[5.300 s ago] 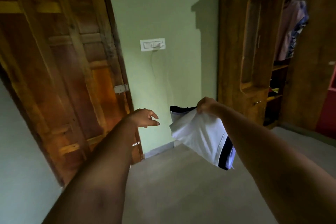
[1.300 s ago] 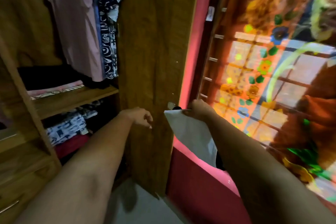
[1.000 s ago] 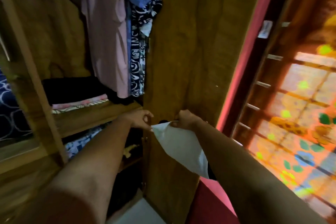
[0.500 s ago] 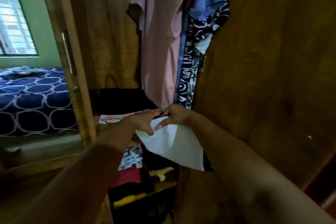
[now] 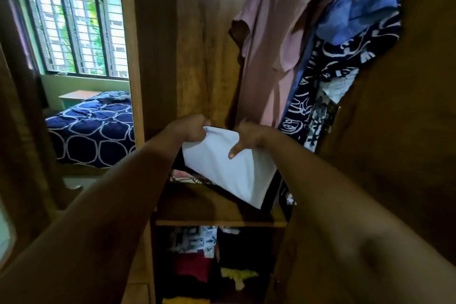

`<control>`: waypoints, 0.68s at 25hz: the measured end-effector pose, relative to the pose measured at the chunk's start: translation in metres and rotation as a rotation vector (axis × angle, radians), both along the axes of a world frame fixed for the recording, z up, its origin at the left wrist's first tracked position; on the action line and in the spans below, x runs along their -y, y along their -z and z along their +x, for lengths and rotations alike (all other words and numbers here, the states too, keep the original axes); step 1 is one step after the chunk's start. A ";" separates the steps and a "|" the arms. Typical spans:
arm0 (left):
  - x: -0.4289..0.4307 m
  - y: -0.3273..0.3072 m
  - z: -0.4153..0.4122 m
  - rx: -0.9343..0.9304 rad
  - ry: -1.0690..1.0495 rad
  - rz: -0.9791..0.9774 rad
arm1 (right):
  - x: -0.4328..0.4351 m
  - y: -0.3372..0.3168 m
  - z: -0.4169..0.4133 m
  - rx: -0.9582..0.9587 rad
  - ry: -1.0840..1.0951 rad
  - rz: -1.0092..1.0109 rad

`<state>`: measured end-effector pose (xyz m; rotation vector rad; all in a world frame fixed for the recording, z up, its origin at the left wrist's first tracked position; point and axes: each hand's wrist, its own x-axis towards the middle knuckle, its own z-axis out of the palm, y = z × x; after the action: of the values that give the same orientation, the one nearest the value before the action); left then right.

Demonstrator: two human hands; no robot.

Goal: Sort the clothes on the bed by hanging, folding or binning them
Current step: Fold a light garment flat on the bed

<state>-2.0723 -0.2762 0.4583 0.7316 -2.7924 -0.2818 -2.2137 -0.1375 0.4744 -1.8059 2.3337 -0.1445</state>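
Note:
A folded white garment with dark trim (image 5: pixel 229 168) hangs tilted in front of the open wardrobe, above its wooden shelf (image 5: pixel 197 207). My left hand (image 5: pixel 190 131) grips the garment's upper left corner. My right hand (image 5: pixel 249 139) holds the upper right edge, thumb lying over the white cloth. The garment's lower corner droops toward the shelf. Behind it on the shelf lie a dark folded stack and a pink patterned piece (image 5: pixel 182 176), mostly hidden.
A pink shirt (image 5: pixel 276 52), a blue cloth (image 5: pixel 362 0) and a navy patterned garment (image 5: pixel 320 81) hang above. Folded clothes (image 5: pixel 195 242) fill the lower compartment. The wardrobe door (image 5: pixel 399 131) stands at right. A bed with a navy cover (image 5: pixel 93 128) and a barred window (image 5: pixel 74 29) show at left.
I turned from the room to the wardrobe. My left hand joined the right on the white garment, and both have carried it in over the shelf.

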 end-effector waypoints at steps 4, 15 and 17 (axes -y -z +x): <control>0.012 -0.012 -0.015 -0.041 -0.168 -0.152 | 0.032 -0.008 -0.022 -0.069 0.028 -0.035; 0.074 -0.007 -0.067 0.060 -0.558 -0.360 | 0.109 -0.003 -0.099 -0.133 0.181 -0.042; 0.089 -0.004 -0.077 0.119 -0.547 -0.364 | 0.118 -0.002 -0.112 -0.067 0.184 0.001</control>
<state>-2.1489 -0.3657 0.4626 1.3877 -2.5012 0.3675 -2.3254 -0.2560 0.4767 -1.6169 2.5445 -0.1093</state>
